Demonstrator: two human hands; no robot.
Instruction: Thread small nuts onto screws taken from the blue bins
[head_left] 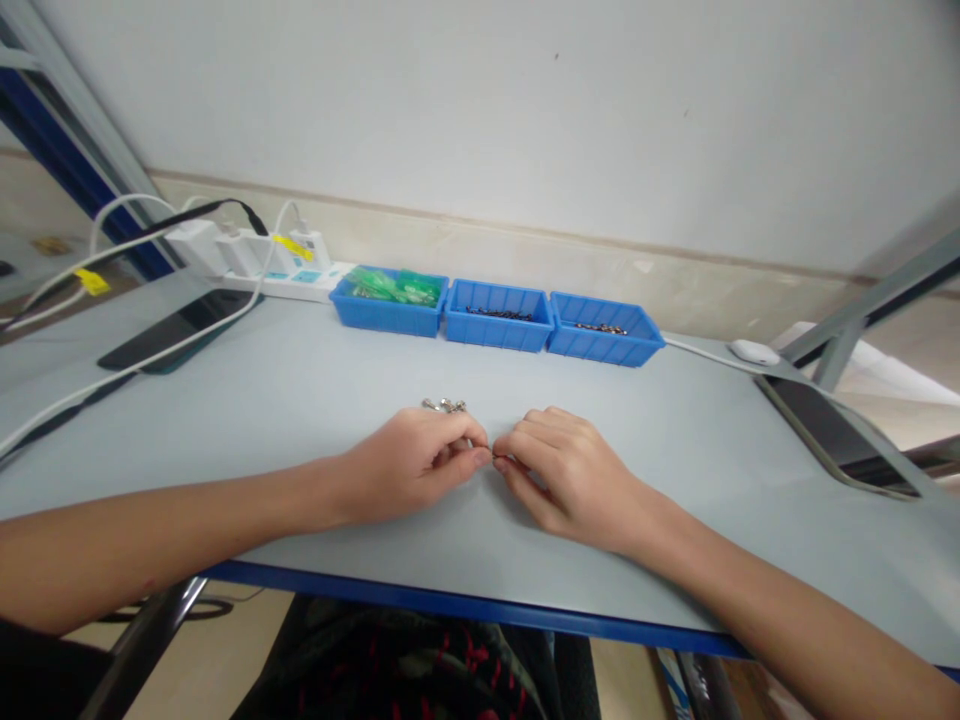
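Over the middle of the table (360,370), my left hand (424,455) and my right hand (562,465) meet fingertip to fingertip. Each one pinches thumb against fingers. Between the tips a tiny dark sliver shows, too small and too covered to name. Just behind my left hand lies a little heap of shiny metal pieces (448,405), partly hidden by its knuckles.
Along the back stand a blue bin of green plastic bags (390,318), a blue bin of dark small parts (495,332) and a blue bin of brassy small parts (604,345). A power strip (300,288) with cables, a phone (180,328) and a tablet-like device (836,435) flank them.
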